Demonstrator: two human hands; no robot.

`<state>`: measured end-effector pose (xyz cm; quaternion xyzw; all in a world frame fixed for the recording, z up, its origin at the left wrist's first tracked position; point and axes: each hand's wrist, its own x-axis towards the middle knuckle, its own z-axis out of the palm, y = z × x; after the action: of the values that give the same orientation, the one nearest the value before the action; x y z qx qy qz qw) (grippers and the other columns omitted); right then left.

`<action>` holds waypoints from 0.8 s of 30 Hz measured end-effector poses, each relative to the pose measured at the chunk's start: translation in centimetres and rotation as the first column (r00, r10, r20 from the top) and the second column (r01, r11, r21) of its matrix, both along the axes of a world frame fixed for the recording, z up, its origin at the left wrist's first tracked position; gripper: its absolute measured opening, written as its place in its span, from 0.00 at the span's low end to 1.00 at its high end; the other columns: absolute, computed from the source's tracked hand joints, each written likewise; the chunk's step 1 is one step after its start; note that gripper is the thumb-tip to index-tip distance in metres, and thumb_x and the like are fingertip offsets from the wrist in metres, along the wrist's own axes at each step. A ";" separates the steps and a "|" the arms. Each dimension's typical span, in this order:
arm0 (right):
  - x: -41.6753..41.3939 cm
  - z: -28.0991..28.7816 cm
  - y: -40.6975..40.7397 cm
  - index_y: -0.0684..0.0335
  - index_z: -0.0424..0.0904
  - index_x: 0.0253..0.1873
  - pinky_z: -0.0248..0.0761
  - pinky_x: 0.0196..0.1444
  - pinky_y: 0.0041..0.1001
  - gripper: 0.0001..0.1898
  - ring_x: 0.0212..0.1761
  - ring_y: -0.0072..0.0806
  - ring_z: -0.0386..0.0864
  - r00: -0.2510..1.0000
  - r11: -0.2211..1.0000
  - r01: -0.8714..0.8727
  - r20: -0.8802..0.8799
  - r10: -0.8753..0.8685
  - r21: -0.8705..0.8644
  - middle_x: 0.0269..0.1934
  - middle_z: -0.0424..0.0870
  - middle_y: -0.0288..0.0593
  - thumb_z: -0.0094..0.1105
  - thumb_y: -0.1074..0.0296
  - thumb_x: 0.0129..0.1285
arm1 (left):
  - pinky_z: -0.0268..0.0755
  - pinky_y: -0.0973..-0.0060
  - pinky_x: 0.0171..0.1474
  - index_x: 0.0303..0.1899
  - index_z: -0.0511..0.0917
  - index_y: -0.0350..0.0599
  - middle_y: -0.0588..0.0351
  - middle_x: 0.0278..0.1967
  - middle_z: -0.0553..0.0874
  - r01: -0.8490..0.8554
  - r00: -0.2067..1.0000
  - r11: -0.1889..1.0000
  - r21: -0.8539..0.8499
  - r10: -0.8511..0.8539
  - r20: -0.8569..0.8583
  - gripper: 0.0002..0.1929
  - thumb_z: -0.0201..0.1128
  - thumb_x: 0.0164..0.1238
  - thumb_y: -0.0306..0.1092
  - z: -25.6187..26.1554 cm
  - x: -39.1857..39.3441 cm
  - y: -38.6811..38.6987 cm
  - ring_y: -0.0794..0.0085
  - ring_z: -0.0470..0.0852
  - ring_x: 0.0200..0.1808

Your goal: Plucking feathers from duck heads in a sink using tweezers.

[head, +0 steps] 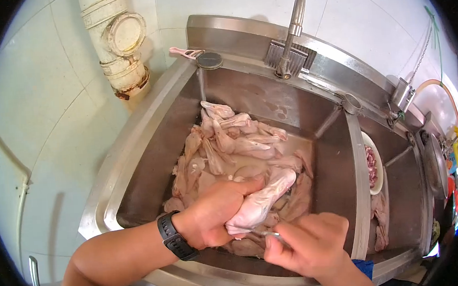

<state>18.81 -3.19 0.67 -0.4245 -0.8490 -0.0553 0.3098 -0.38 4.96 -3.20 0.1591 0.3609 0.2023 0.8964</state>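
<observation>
My left hand, with a black watch on its wrist, grips a pale, skin-on piece of raw poultry above the left sink basin. In my right hand is a thin metal tool, pinched between thumb and fingers; its far end touches the lower end of the piece, and its kind cannot be told. Beneath both hands, many similar raw poultry pieces lie heaped in cloudy water in the stainless steel sink.
A curved metal faucet stands at the sink's back ledge, with a pink-handled tool and a round dark drain stopper to its left. The right basin holds an oval bowl of reddish pieces and more raw meat. A plastic drainpipe runs down the wall.
</observation>
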 end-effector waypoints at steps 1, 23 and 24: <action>0.3 -0.4 0.3 0.55 0.81 0.28 0.65 0.18 0.33 0.11 0.14 0.33 0.73 1.000 1.000 0.004 -0.002 -0.004 -0.002 0.15 0.69 0.39 0.74 0.61 0.58 | 0.69 0.74 0.20 0.49 0.84 0.49 0.64 0.28 0.87 0.004 1.000 1.000 -0.002 -0.004 -0.002 0.17 0.54 0.87 0.51 -0.3 -0.6 0.2 0.75 0.83 0.21; 2.5 -3.3 3.2 0.69 0.83 0.41 0.82 0.31 0.30 0.25 0.24 0.25 0.80 0.254 0.516 -0.329 -0.601 -0.758 -0.791 0.27 0.83 0.40 0.63 0.47 0.77 | 0.79 0.76 0.52 0.57 0.84 0.39 0.53 0.48 0.91 0.282 0.942 0.040 0.959 0.176 -0.284 0.25 0.84 0.59 0.32 3.1 0.0 -0.7 0.75 0.88 0.48; 2.7 -3.4 3.2 0.70 0.83 0.42 0.81 0.33 0.30 0.23 0.25 0.27 0.82 0.436 0.691 -0.050 -0.638 -0.634 -0.721 0.27 0.84 0.43 0.63 0.49 0.78 | 0.80 0.76 0.50 0.55 0.85 0.39 0.54 0.46 0.91 0.321 0.921 -0.009 0.947 0.238 -0.309 0.24 0.84 0.59 0.32 3.4 0.0 -1.0 0.75 0.89 0.45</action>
<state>21.48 0.00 -2.73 -0.6230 -0.4422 0.4023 0.5045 -0.39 3.92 0.24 0.7946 0.2718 0.3341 0.4279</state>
